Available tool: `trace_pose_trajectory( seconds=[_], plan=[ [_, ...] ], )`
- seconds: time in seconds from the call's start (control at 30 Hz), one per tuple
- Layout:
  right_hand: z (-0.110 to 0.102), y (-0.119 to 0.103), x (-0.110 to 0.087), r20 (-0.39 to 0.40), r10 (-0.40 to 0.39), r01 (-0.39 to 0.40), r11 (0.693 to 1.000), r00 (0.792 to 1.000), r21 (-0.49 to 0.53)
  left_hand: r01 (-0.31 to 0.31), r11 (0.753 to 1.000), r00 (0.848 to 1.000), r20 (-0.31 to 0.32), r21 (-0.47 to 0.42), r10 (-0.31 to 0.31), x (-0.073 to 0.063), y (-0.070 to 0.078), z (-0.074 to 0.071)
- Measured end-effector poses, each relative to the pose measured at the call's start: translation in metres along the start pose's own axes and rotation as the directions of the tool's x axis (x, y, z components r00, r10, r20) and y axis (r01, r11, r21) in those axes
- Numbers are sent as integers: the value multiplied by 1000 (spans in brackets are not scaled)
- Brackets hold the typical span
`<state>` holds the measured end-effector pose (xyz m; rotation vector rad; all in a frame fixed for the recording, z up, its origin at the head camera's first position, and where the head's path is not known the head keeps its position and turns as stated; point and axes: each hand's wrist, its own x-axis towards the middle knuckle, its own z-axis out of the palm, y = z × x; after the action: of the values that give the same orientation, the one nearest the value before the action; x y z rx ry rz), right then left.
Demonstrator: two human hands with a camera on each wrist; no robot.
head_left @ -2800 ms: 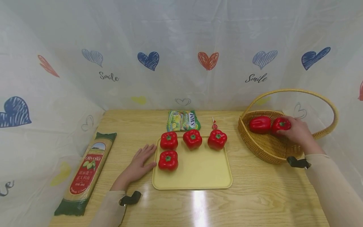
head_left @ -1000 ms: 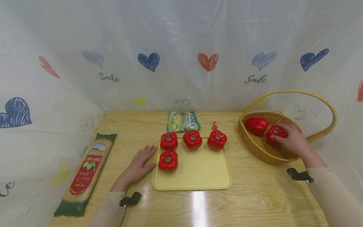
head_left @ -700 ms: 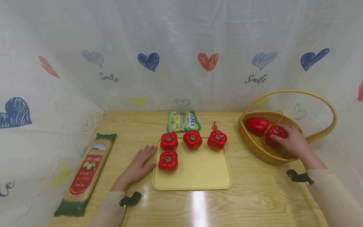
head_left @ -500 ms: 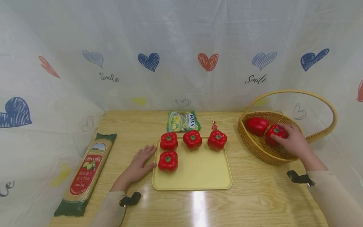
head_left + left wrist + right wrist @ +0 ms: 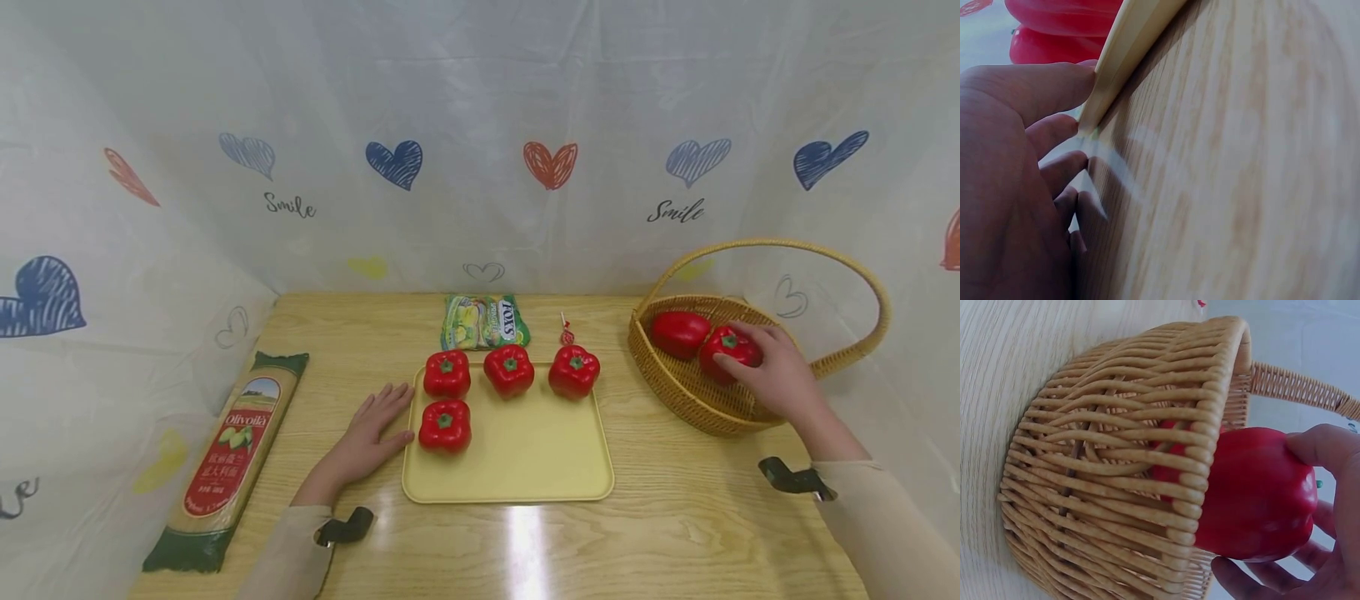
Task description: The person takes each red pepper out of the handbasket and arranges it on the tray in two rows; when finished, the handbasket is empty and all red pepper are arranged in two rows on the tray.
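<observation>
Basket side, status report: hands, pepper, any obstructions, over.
Right hand grips red pepper, partly above rim of basket. Left hand at edge of yellow tray. Second pepper close by, possibly in the way.

wooden table (image 5: 675,533) is being bordered by heart-printed "Smile" sheeting (image 5: 480,225) from 9 through 12 to 3 o'clock, 12 being the far side | Olivoilà pasta pack (image 5: 228,454) is being borne at 9, label up | green FOX'S bag (image 5: 485,322) is being borne at 12 | red lollipop (image 5: 567,337) is being seen at 1
</observation>
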<state>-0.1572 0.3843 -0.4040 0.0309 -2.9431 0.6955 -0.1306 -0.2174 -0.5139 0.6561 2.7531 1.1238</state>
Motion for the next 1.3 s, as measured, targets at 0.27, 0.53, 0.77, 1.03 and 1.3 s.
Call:
trace_pose_trajectory(
  seconds=[0.27, 0.53, 0.77, 1.03, 1.3],
  plan=[
    [-1, -9, -5, -30, -7, 7, 1000, 1000, 16, 7, 1000, 1000, 3, 4, -7, 0, 1, 0],
    [-3, -18, -10, -68, -38, 41, 998, 997, 41, 6, 1000, 1000, 0, 1, -6, -1, 1, 0],
    [-5, -30, -17, -84, -86, 91, 994, 993, 55, -1, 1000, 1000, -6, -3, 1, -1, 2, 0],
    [-7, -44, -22, -87, -126, 133, 987, 988, 85, -2, 1000, 1000, -15, -8, 2, -1, 2, 0],
    [-7, -58, -27, -73, -135, 141, 987, 988, 81, 1, 1000, 1000, -8, -5, -1, -2, 3, -1]
  ],
)
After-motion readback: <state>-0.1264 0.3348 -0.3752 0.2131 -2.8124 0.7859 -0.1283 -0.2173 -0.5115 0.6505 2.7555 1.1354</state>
